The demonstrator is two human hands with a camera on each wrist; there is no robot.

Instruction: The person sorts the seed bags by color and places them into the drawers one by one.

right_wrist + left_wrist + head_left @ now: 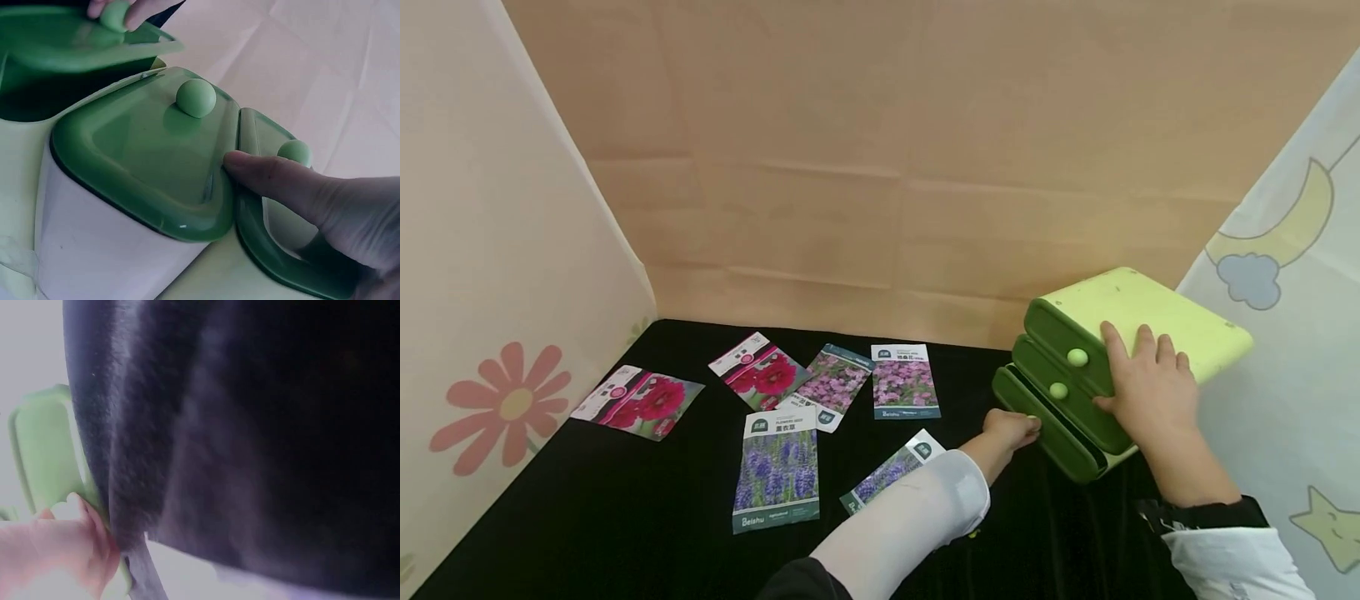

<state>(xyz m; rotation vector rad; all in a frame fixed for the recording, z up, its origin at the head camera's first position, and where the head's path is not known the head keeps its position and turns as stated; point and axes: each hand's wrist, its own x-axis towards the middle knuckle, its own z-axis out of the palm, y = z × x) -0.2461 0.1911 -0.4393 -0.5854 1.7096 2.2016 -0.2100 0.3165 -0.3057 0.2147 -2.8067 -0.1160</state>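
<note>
- Head view: the green drawer box (pixel 1150 308) sits tilted toward 3 to 4 o'clock on the dark cloth (pixel 647 508), its bottom drawer (pixel 1071 448) ajar. The left hand (pixel 1009 432), at about 4 o'clock, pinches the bottom knob (pixel 1033 418); the right hand (pixel 1153 392) spreads its fingers over the box's top, thumb at the front. Seed packets (pixel 775 467) lie apart from the box, between 6 and 9 o'clock.
- Sliding the drawer looks like the step; inward or outward cannot be told. A straight, level stroke along the drawer's line, with the right palm bracing the box, should stop it skidding or twisting.
- Fingers cover most of that knob, and the white sleeve (pixel 910 508) hides part of a lavender packet (pixel 891 473).
- Left wrist view: the hand shows at 8 o'clock, the pale green box front at 9. Glare and blur hide the grip here, so steering by this view would be unwise.
- Right wrist view: at 11 o'clock the left fingertips hold the knob above a dark gap; the right thumb rests near the centre, by the seam of the two upper drawers (pixel 150 144), and could safely bear there. The drawer's contents are too dark to make out.
</note>
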